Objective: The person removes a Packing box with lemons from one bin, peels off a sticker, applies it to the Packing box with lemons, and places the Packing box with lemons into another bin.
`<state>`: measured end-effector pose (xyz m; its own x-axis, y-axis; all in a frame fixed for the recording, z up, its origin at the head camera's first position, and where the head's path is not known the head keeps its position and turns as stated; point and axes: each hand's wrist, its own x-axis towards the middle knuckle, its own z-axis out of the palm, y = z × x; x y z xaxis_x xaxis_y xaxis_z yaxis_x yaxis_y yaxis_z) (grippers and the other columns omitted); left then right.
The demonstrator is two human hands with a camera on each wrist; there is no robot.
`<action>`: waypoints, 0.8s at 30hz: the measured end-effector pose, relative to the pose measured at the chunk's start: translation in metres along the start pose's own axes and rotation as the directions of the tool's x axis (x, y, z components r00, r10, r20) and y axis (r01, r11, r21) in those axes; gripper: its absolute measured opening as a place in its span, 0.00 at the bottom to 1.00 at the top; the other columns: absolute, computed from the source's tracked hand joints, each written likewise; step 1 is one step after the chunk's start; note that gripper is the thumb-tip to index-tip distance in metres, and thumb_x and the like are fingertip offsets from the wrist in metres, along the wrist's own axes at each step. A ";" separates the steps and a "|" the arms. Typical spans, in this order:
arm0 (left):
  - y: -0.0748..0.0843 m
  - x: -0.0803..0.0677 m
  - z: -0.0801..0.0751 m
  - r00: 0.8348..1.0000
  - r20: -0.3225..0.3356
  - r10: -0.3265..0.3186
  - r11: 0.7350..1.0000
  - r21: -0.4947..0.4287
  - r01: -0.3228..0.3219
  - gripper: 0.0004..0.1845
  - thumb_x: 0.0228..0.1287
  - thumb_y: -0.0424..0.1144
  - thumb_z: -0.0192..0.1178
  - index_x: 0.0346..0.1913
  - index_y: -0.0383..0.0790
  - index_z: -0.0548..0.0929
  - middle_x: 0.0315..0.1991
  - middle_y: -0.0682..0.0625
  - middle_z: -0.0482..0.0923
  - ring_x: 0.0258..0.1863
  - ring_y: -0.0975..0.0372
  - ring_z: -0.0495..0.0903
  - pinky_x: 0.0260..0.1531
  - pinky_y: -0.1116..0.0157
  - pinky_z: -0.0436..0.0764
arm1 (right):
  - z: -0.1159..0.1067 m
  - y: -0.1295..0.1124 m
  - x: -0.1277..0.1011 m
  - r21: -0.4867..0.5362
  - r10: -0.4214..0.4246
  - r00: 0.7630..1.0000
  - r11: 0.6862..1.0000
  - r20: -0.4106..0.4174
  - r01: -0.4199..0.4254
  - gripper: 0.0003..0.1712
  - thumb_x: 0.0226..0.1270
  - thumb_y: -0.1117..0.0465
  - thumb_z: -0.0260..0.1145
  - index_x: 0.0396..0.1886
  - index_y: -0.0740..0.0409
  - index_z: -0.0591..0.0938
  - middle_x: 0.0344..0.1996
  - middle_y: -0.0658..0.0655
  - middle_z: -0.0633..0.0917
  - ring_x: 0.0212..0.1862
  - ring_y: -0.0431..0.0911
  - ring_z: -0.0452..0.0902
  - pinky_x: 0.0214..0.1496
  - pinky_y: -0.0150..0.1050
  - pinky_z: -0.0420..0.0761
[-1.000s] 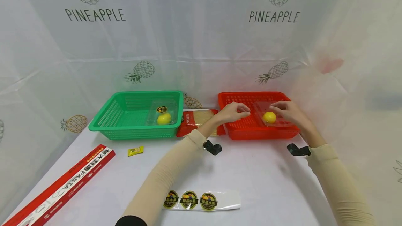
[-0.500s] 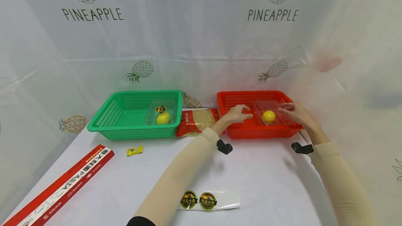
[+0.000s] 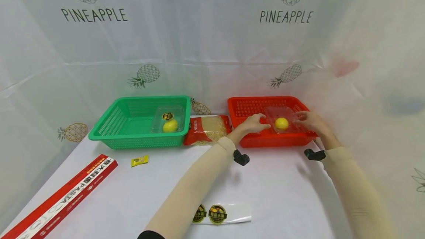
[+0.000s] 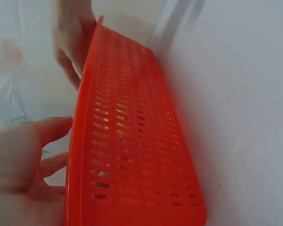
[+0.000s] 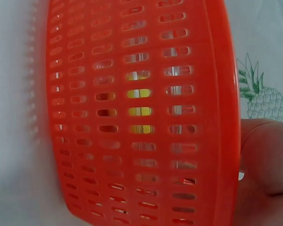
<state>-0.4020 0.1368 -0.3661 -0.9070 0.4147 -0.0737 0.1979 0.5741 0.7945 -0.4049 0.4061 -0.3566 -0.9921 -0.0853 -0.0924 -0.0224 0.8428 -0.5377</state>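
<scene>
At right of centre, the clear box (image 3: pixel 276 112) lies inside the red basket (image 3: pixel 275 142), flanked by left hand (image 3: pixel 253 123) and right hand (image 3: pixel 312 121), fingers spread, apparently for two-sided access, contact with the box undeterminable.

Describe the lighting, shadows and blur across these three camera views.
Head view: bright, even light, a soft shadow on the table beside the right sleeve, faint glossy streaks across the curtain. Left wrist view: dimmer, slightly soft, with blurry shadows on the table at the top. Right wrist view: red basket fairly sharp, the table at left dull and grey.
</scene>
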 end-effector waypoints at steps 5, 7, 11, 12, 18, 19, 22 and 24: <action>0.000 -0.003 0.003 1.000 0.013 0.023 1.000 0.017 -0.023 0.30 0.68 0.48 0.61 0.70 0.45 0.67 0.66 0.45 0.73 0.46 0.57 0.83 0.52 0.62 0.83 | 0.003 -0.008 -0.001 -0.019 -0.050 0.999 0.999 0.002 0.050 0.34 0.69 0.52 0.64 0.69 0.64 0.69 0.62 0.73 0.74 0.61 0.66 0.69 0.59 0.57 0.79; 0.000 -0.003 0.003 1.000 0.003 0.025 0.999 0.035 -0.025 0.30 0.69 0.47 0.61 0.70 0.44 0.67 0.65 0.46 0.73 0.45 0.58 0.82 0.53 0.62 0.83 | 0.005 -0.011 0.000 -0.012 -0.086 0.996 0.996 0.002 0.086 0.33 0.69 0.54 0.64 0.68 0.65 0.70 0.61 0.73 0.75 0.60 0.66 0.70 0.59 0.58 0.79; 0.001 -0.002 0.002 1.000 -0.011 0.007 0.999 0.048 -0.006 0.31 0.69 0.46 0.61 0.71 0.45 0.67 0.66 0.47 0.72 0.41 0.61 0.80 0.53 0.64 0.82 | 0.007 -0.017 0.004 0.049 -0.122 0.992 0.992 0.028 0.120 0.31 0.71 0.58 0.62 0.69 0.66 0.68 0.60 0.74 0.75 0.59 0.65 0.72 0.58 0.55 0.80; 0.000 -0.001 0.002 1.000 -0.015 -0.003 0.998 0.055 0.004 0.31 0.69 0.46 0.61 0.71 0.46 0.66 0.66 0.47 0.72 0.40 0.62 0.80 0.53 0.64 0.82 | 0.008 -0.018 0.005 0.060 -0.124 0.992 0.991 0.037 0.122 0.31 0.72 0.57 0.61 0.69 0.66 0.68 0.61 0.74 0.74 0.58 0.65 0.72 0.58 0.55 0.81; 0.000 0.005 0.002 0.999 0.017 -0.031 0.999 0.031 0.030 0.32 0.69 0.44 0.60 0.74 0.48 0.64 0.69 0.48 0.70 0.41 0.61 0.80 0.52 0.65 0.82 | 0.006 -0.020 0.009 0.097 -0.026 0.993 0.995 0.112 0.015 0.37 0.74 0.50 0.58 0.75 0.61 0.60 0.67 0.74 0.66 0.60 0.64 0.69 0.57 0.50 0.82; 0.000 0.006 0.002 0.999 0.027 -0.027 1.000 0.016 0.027 0.32 0.70 0.43 0.60 0.74 0.47 0.63 0.69 0.47 0.70 0.40 0.60 0.80 0.51 0.65 0.83 | 0.006 -0.019 0.009 0.109 -0.003 0.991 0.994 0.131 -0.011 0.38 0.74 0.49 0.58 0.76 0.59 0.58 0.69 0.73 0.64 0.60 0.63 0.69 0.57 0.49 0.83; 0.001 0.008 0.004 0.999 0.044 -0.018 1.000 -0.011 0.018 0.32 0.70 0.41 0.59 0.75 0.47 0.62 0.66 0.46 0.72 0.36 0.58 0.79 0.48 0.64 0.83 | 0.005 -0.019 0.009 0.151 0.047 0.983 0.986 0.180 -0.075 0.42 0.73 0.49 0.59 0.78 0.57 0.53 0.70 0.72 0.61 0.58 0.61 0.71 0.56 0.48 0.83; 0.001 0.009 0.006 0.999 0.042 -0.013 1.000 -0.007 0.013 0.32 0.71 0.40 0.58 0.75 0.46 0.62 0.62 0.45 0.74 0.32 0.57 0.77 0.46 0.63 0.83 | 0.005 -0.019 0.009 0.177 0.046 0.980 0.981 0.196 -0.082 0.41 0.74 0.51 0.58 0.78 0.57 0.52 0.69 0.72 0.63 0.55 0.60 0.74 0.56 0.48 0.83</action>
<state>-0.4082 0.1454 -0.3695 -0.8929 0.4367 -0.1095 0.1830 0.5743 0.7980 -0.4131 0.3867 -0.3517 -0.9485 -0.1486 -0.2797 0.0811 0.7399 -0.6678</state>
